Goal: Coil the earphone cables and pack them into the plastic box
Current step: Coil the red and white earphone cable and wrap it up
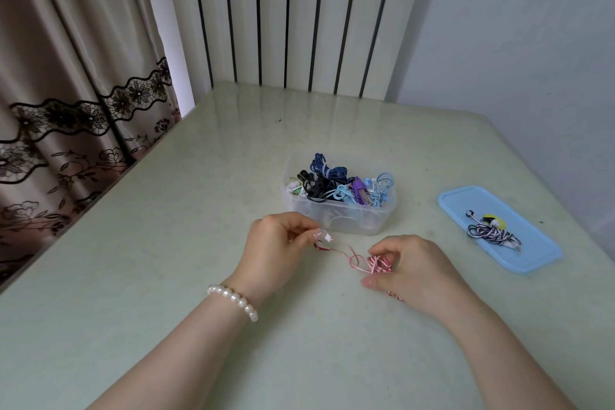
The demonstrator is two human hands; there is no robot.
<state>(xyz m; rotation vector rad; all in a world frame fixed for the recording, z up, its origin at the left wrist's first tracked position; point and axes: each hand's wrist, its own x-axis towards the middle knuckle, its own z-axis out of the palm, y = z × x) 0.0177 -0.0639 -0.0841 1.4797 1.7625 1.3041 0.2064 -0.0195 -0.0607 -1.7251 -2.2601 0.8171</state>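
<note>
Two hands: I see both over the pale green table (166,243), just in front of the plastic box (339,213).
Left hand (276,253): fingers curled, pinching one end of the pink earphone cable (357,261) near its earbud; a pearl bracelet (234,301) sits on that wrist.
Right hand (409,271): fingers curled round the bunched loops of the same cable.
Cable position: it runs between my two hands, a slack loop hanging in the gap; a short piece shows below the right hand.
Box contents: coiled cables in dark blue, black, light blue and purple, piled above the rim.
Blue lid (532,243): flat on the table to the right, well apart from the hands, with a striped earphone bundle (492,233) lying on it.
</note>
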